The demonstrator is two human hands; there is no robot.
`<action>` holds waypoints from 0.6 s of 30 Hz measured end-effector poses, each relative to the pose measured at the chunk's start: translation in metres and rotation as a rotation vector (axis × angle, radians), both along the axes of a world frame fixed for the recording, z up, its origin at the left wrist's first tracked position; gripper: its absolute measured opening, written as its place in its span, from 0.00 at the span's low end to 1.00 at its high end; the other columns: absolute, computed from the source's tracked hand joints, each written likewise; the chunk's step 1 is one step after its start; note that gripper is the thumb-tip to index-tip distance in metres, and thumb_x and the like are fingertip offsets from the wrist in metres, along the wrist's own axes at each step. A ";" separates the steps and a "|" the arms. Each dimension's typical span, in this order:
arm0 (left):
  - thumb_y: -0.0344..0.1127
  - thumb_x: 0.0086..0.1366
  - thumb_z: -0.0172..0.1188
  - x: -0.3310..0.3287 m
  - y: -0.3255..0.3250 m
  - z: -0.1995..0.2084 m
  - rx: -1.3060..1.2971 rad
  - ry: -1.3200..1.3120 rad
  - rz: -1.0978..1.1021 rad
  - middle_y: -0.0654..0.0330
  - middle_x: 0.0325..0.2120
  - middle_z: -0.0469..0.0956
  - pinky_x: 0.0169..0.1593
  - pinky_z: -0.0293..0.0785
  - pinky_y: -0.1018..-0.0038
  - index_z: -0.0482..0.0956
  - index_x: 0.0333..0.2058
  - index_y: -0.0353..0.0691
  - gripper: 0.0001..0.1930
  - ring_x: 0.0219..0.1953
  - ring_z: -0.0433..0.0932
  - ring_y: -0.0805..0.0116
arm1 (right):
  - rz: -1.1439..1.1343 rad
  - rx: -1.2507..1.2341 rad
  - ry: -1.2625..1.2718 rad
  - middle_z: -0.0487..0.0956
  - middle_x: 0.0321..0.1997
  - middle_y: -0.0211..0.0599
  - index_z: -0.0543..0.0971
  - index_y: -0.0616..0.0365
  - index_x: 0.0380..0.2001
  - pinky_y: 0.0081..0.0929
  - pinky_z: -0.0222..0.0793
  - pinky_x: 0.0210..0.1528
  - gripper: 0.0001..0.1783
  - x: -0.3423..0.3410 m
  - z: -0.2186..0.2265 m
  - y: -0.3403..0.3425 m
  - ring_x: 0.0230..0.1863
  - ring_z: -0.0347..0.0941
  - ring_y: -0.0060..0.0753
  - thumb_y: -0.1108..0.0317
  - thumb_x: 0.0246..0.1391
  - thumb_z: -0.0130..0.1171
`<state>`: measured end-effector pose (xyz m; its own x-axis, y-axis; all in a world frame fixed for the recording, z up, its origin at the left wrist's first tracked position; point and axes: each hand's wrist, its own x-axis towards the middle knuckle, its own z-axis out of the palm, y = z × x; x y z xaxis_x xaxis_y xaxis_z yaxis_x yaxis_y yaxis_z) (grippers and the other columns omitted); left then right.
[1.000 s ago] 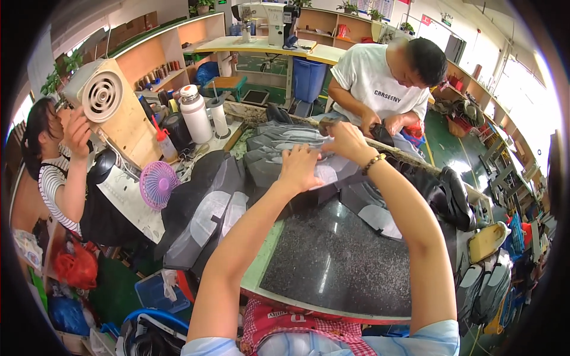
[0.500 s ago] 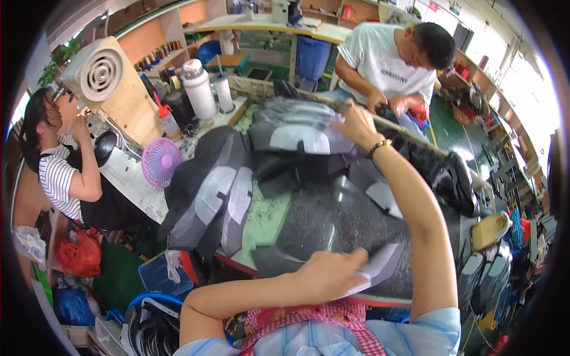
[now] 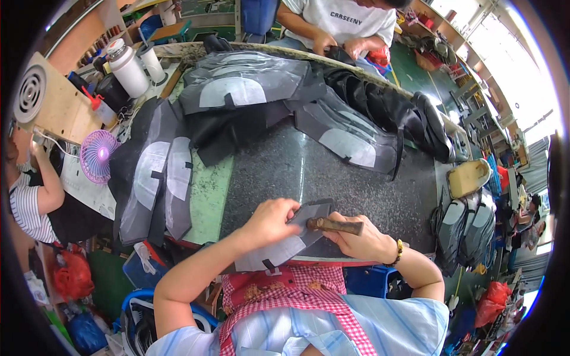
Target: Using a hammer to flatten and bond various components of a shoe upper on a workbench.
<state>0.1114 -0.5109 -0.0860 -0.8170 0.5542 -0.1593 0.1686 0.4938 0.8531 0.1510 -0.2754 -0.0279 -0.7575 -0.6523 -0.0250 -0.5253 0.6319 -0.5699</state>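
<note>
Near the front edge of the dark work board (image 3: 261,178), a grey-black shoe upper piece (image 3: 273,252) with a pale backing patch lies partly over the edge. My left hand (image 3: 267,224) is curled at its upper part, thumb and fingers closing on the material. My right hand (image 3: 365,242) grips a brown, worn hammer (image 3: 339,226) just above the piece's right end; the fingers partly hide the tool. Stacks of similar upper pieces lie beyond: one at the far side (image 3: 237,83), one to the left (image 3: 151,172), one to the right (image 3: 353,139).
A row of black shoe parts (image 3: 386,107) lines the far right edge. On the left stand a purple fan (image 3: 98,155), a white flask (image 3: 127,71) and a red-tipped bottle (image 3: 104,111). A co-worker (image 3: 347,29) sits opposite; another (image 3: 38,204) is at left.
My right hand has come back from the far stack to the near edge and now holds the hammer. My left hand has shifted left and up on the board. The view has tilted down.
</note>
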 end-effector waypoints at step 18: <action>0.30 0.57 0.66 0.006 0.018 -0.031 0.018 0.609 0.068 0.58 0.26 0.79 0.29 0.76 0.69 0.83 0.34 0.38 0.06 0.25 0.80 0.59 | 0.056 0.016 0.057 0.77 0.29 0.47 0.74 0.55 0.44 0.45 0.70 0.28 0.10 -0.043 -0.002 0.005 0.28 0.76 0.53 0.65 0.61 0.53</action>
<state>0.1177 -0.4927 -0.1173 -0.7921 0.4958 0.3559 0.5968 0.5070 0.6219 0.1077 -0.2704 -0.0300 -0.7206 -0.6933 0.0065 -0.5914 0.6097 -0.5278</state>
